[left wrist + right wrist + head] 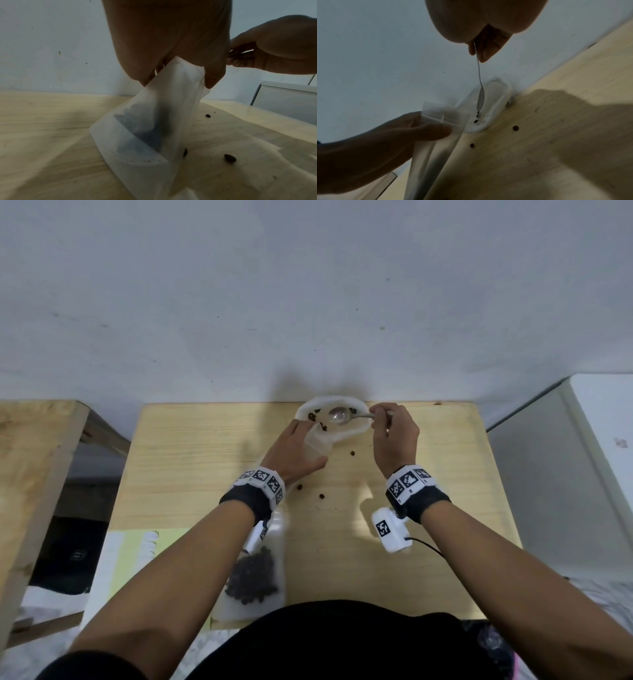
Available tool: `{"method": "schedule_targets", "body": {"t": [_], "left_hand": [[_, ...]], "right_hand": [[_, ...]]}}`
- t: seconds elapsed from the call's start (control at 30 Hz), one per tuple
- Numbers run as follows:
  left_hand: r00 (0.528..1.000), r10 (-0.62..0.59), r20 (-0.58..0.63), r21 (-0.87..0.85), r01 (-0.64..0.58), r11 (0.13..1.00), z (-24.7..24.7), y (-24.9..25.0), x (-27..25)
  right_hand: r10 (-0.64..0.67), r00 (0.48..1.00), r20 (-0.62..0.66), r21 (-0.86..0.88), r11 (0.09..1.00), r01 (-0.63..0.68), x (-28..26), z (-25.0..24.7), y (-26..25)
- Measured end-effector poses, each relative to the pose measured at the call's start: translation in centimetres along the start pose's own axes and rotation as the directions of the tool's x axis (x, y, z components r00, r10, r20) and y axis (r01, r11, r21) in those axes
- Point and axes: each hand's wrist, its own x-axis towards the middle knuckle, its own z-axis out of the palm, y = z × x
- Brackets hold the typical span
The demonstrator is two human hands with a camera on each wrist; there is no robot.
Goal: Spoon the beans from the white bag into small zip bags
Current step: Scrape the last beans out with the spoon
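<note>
One filled zip bag [255, 578] lying done; my left hand [294, 448] is pinching an empty zip bag [443, 117], my right hand [394, 436] gripping the spoon [339, 416] in the nearly emptied white bag [356, 430]

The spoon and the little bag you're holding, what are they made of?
The spoon looks like polished metal: silvery, with a bright glint in its bowl. The small zip bag looks like thin clear plastic: the left hand shows through it, and a zip strip crosses its top.
</note>
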Motion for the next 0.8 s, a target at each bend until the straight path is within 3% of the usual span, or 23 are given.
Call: {"method": "schedule_targets", "body": {"t": [0.3, 0.43, 0.6, 0.8], "left_hand": [[0.999, 0.035, 0.003, 0.014, -0.035, 0.999, 0.2, 0.1, -0.2], [0.996, 0.093, 0.002, 0.008, -0.093, 0.996, 0.4, 0.0, -0.5], [0.988, 0.152, 0.04, 0.041, -0.154, 0.987, 0.4, -0.3, -0.5], [0.985, 0.17, 0.04, 0.045, -0.172, 0.984, 0.3, -0.6, -0.3]], "right_hand": [[0.027, 0.986, 0.166, -0.121, 0.993, -0.007, -0.6, 0.7, 0.9], [0.213, 0.972, 0.103, -0.064, 0.976, -0.208, -0.2, 1.4, 1.5], [0.495, 0.864, 0.087, 0.094, 0.86, -0.502, -0.3, 2.8, 2.0], [0.669, 0.705, 0.235, 0.307, 0.638, -0.707, -0.3, 4.7, 3.1]]}}
